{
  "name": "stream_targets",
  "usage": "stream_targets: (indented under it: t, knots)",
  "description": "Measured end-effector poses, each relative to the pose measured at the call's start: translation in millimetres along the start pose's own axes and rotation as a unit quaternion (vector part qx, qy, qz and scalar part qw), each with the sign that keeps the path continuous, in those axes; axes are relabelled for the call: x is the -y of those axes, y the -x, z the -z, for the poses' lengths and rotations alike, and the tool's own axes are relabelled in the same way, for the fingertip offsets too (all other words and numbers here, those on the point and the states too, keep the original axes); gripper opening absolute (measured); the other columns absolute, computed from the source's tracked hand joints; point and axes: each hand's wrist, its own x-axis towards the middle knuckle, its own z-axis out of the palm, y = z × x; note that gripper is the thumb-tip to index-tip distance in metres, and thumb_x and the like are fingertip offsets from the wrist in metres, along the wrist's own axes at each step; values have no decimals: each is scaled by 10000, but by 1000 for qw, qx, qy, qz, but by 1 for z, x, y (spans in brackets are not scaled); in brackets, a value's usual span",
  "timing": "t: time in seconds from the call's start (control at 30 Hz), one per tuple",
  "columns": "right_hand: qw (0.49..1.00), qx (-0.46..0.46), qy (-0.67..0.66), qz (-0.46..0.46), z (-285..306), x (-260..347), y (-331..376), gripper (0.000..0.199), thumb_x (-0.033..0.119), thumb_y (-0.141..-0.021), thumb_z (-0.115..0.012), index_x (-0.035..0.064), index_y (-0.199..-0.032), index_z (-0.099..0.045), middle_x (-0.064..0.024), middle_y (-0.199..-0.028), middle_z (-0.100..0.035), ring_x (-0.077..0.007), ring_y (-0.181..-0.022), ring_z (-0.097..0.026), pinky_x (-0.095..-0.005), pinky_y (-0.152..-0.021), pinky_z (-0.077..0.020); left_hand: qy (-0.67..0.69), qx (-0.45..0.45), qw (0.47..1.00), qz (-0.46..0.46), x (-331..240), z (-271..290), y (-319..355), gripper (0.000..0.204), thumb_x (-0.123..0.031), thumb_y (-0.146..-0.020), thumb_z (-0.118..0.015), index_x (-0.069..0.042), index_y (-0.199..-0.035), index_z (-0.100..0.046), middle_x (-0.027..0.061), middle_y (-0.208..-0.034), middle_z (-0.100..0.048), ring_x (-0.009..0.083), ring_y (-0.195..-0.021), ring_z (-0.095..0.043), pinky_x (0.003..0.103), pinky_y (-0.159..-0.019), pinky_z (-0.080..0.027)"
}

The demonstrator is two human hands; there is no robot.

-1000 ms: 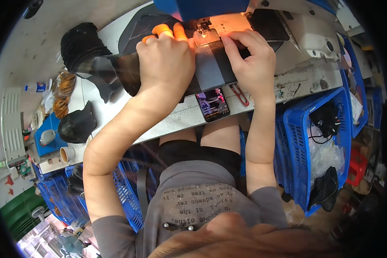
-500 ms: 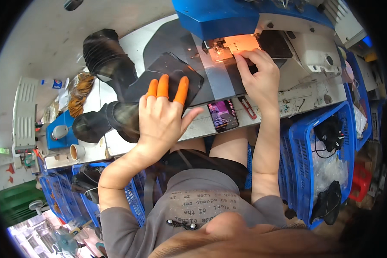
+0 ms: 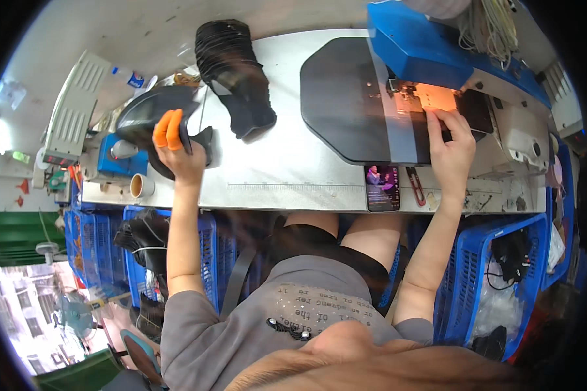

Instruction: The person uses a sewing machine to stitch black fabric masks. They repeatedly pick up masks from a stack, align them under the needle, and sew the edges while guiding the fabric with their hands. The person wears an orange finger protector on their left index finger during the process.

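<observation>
Near the worktop's left end, the left hand clamps a black leather-like piece; whether the right hand, by the sewing machine, grips anything is unclear.

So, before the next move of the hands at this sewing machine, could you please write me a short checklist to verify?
1. Left hand at the black piece: ok, orange-covered fingers on it.
2. Right hand apart from the needle parts: ok, though close, to their right.
3. Something pinched in the right hand: cannot tell, too small.
4. Metal plate lit: ok.
5. Red snips at hand: ok, beside the phone.
6. Phone back from the table edge: not ok.
</observation>
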Motion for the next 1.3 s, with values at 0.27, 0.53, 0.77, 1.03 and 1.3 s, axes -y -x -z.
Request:
stream_targets:
  t: [0.27,0.53,0.77,1.03,1.3]
  knots:
    - [1000,12,-17,-10,-5,1,1,105,116,-860,-688,18,-896,-703,-70,-793,-632,-216,-747,-606,-318,-707,-479,-81,498,862,49,89,21,124,921,-558,-749,-740,-109,-1476,-395,192,-1516,-358,400,-1433,-267,627,-1119,-219]
    - [1000,0,-8,1,-3,-4,-1,117,127,-854,-694,18,-893,-710,-81,-788,-634,-232,-755,-614,-325,-710,-479,11,389,920,-52,8,-83,80,510,-124,-806,-670,-99,-1309,-589,165,-1405,-510,348,-1338,-431,497,-1111,-331]
    - [1000,-8,-11,-17,-4,0,0,115,142,-839,-705,28,-851,-717,-65,-747,-616,-216,-728,-608,-325,-694,-478,83,335,938,16,6,-114,67,213,-167,-892,-675,-76,-1073,-743,90,-1063,-718,269,-1106,-635,380,-892,-529]
    - [1000,11,12,9,-3,3,-1,113,139,-843,-690,31,-845,-724,-83,-760,-627,-255,-760,-607,-360,-685,-474,310,118,853,402,-29,-105,26,404,-290,-1003,-589,61,-823,-677,-85,-588,-391,40,-559,-317,259,-478,-251]
    - [987,157,-44,10,-7,35,1,199,216,-882,-660,32,-865,-734,-105,-795,-649,-296,-818,-607,-408,-756,-412,224,177,956,-74,-180,-58,-66,217,-186,-882,-693,-27,-1024,-737,114,-866,-709,246,-779,-668,344,-776,-533]
